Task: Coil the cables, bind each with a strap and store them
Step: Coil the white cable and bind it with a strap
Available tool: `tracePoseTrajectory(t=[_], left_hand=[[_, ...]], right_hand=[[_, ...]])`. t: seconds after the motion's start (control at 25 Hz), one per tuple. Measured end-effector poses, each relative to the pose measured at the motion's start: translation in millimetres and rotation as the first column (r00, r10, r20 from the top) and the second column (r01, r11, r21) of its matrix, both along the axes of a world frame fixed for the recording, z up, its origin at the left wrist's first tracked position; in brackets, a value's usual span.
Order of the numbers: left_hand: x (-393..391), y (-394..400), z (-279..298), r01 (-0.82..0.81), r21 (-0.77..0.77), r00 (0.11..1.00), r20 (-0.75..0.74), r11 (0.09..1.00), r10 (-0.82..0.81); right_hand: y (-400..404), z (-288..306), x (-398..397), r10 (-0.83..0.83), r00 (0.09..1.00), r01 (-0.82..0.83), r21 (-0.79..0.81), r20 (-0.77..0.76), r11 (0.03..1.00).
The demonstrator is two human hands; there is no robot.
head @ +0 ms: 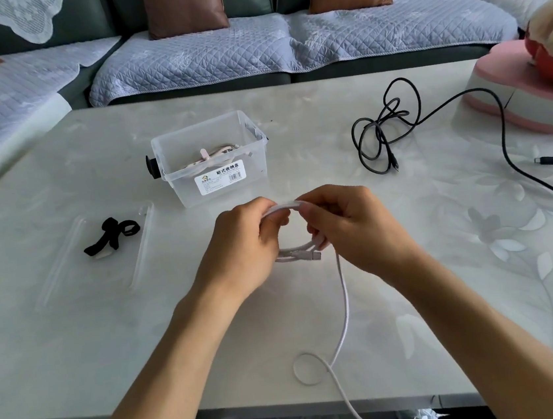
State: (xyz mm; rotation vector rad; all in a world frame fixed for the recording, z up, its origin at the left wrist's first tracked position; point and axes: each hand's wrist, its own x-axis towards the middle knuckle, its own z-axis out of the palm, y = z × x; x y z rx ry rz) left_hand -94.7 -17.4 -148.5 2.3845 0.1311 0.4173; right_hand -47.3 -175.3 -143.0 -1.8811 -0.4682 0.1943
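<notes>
A white cable (pixel 342 291) is partly wound into a small coil between my hands above the table's middle. My left hand (pixel 241 244) grips the coil's left side, and my right hand (pixel 349 225) pinches its top and right side. The cable's loose tail runs down toward me, makes a loop and drops over the table's front edge. Behind my hands stands a clear plastic storage box (pixel 188 143) holding a bound light-coloured cable. Black straps (pixel 112 235) lie on the clear box lid (pixel 67 264) at the left. A tangled black cable (pixel 383 128) lies at the right.
A pink and white heart-shaped box (pixel 510 93) with a red object on top sits at the far right, beside the black cable's long run. A sofa with quilted covers and brown cushions stands behind the table (pixel 77 352).
</notes>
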Motion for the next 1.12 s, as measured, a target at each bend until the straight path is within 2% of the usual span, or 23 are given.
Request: tracePoseTrajectory(t=[0.08,0.16,0.24,0.32,0.44,0.56,0.68,0.8,0.96,1.12], left_hand=[[4,-1,0,-0.123,-0.048,0.991,0.038,0.991,0.125],[8,-2,-2,-0.233,-0.193,0.971,0.006,0.953,0.238],[11,-3,-4,-0.288,-0.398,0.956,-0.066,0.871,0.286],[12,-7,-5,-0.304,-0.496,0.951,-0.108,0.814,0.290],[8,-13,-5,-0.281,-0.506,0.959,-0.112,0.816,0.261],[0,-16,-2,-0.203,-0.415,0.976,-0.157,0.887,0.150],[-8,-14,3,-0.105,-0.352,0.980,-0.196,0.930,0.037],[-11,-10,11,-0.053,-0.432,0.994,-0.105,0.900,0.009],[-12,-4,16,0.060,-0.352,0.991,-0.095,0.934,-0.099],[-11,-3,15,0.062,-0.509,0.989,-0.087,0.859,-0.123]], right_hand=[[2,0,-1,0.057,0.956,0.019,0.256,-0.289,0.966],[1,-2,-2,0.203,0.890,-0.022,0.406,-0.407,0.914],[2,-5,-3,0.321,0.876,-0.134,0.457,-0.360,0.879],[6,-10,-3,0.340,0.893,-0.169,0.481,-0.294,0.860],[11,-13,-3,0.270,0.918,-0.075,0.541,-0.292,0.838],[11,-9,-3,0.272,0.902,-0.012,0.611,-0.336,0.791],[5,-3,0,0.263,0.903,-0.048,0.530,-0.338,0.846],[1,1,0,0.315,0.907,-0.201,0.370,-0.281,0.907],[-5,8,2,0.317,0.911,-0.251,0.257,-0.264,0.933],[-8,11,4,0.239,0.935,-0.195,0.185,-0.263,0.963]])
